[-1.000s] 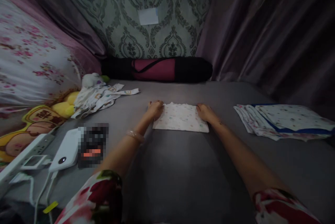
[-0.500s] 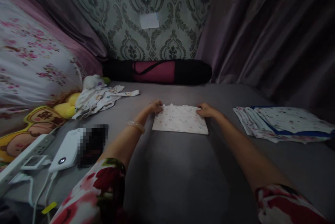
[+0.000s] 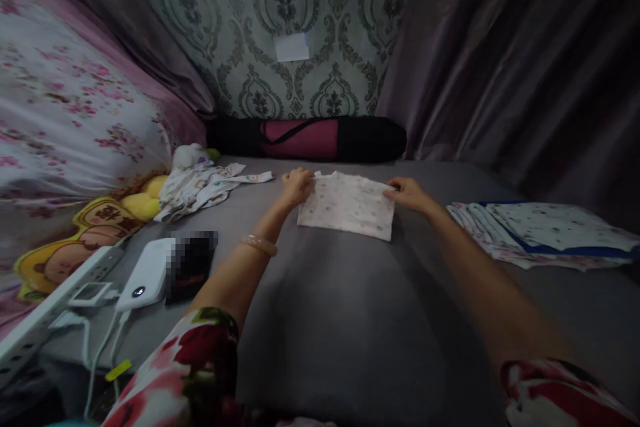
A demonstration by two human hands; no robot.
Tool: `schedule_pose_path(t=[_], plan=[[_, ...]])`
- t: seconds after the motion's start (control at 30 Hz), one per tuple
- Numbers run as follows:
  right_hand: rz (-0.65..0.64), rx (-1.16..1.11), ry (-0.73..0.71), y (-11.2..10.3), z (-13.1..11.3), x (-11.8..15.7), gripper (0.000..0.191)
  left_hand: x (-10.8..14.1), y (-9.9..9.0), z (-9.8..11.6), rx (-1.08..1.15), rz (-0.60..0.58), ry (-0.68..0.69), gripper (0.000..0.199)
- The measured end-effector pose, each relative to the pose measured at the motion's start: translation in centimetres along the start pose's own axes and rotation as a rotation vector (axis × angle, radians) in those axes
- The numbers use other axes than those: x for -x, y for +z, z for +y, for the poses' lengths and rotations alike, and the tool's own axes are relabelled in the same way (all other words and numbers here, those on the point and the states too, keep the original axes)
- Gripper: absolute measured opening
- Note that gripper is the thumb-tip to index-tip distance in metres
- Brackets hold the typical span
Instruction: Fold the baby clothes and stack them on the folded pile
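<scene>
A folded white cloth with a small faint print is held up by its two far corners, over the grey bed sheet. My left hand pinches the cloth's far left corner, fingers closed. At the far right corner, the thumb and fingers of my right hand grip the edge. The cloth's near edge hangs toward me, its right end lower than its left; whether it touches the sheet is hard to tell.
A stack of folded clothes lies on the right. Crumpled printed clothing, plush toys, a white power bank and a power strip are on the left. A black and maroon bag lies along the wall.
Both hands have lifted the cloth's far edge and moved it slightly away from me. The near edge now slants down to the right. The camera view has shifted a little.
</scene>
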State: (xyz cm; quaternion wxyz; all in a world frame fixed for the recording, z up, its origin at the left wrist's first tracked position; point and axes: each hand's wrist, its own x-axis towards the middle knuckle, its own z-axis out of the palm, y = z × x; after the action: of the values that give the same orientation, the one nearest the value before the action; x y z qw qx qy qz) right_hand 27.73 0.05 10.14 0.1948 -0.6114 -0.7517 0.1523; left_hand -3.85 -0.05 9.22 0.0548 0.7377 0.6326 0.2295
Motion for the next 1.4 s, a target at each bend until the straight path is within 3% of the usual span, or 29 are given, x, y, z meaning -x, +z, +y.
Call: schedule_pose_path(t=[0.07, 0.13, 0.17, 0.23, 0.33, 0.47, 0.63, 0.73, 0.93, 1.1, 1.2, 1.4], plan=[[0.094, -0.001, -0.05, -1.8, -0.6, 0.4, 0.028, -0.2, -1.4, 0.7, 0.025, 0.178, 0.051, 0.03], [0.324, 0.019, -0.18, -2.9, -0.8, 1.2, 0.025, 0.1, -2.2, 1.0, 0.052, 0.309, 0.1, 0.03], [0.427, 0.025, -0.269, -3.0, -0.7, 1.7, 0.024, 0.4, -2.3, 1.0, 0.06, 0.337, 0.125, 0.03], [0.483, 0.053, -0.416, -2.4, -0.1, 2.9, 0.025, 1.7, -2.0, 0.4, 0.066, 0.34, 0.168, 0.03], [0.303, 0.1, -0.524, 0.2, 1.6, 5.2, 0.027, 4.7, -0.3, -1.1, 0.054, 0.216, 0.248, 0.03], [0.095, 0.131, -0.516, 4.1, 4.0, 8.1, 0.026, 8.6, 1.8, -2.9, 0.054, -0.04, 0.33, 0.032], [0.018, 0.181, -0.517, 6.0, 4.7, 10.1, 0.026, 12.0, 2.0, -3.4, 0.034, -0.173, 0.312, 0.036], [0.092, 0.192, -0.5, 6.5, 4.3, 11.1, 0.027, 15.1, 1.0, -3.7, -0.009, -0.092, 0.183, 0.034], [0.343, 0.149, -0.447, 8.0, 4.5, 12.7, 0.038, 22.5, -2.4, -6.6, -0.202, 0.174, -0.252, 0.035], [0.428, 0.113, -0.482, 8.5, 4.7, 12.3, 0.042, 26.3, -4.8, -9.0, -0.38, 0.292, -0.613, 0.037], [0.417, 0.126, -0.501, 8.7, 4.8, 12.2, 0.041, 27.1, -5.2, -9.8, -0.435, 0.317, -0.683, 0.039], [0.407, 0.14, -0.472, 8.6, 4.7, 12.4, 0.041, 26.8, -4.7, -10.3, -0.464, 0.309, -0.695, 0.04]])
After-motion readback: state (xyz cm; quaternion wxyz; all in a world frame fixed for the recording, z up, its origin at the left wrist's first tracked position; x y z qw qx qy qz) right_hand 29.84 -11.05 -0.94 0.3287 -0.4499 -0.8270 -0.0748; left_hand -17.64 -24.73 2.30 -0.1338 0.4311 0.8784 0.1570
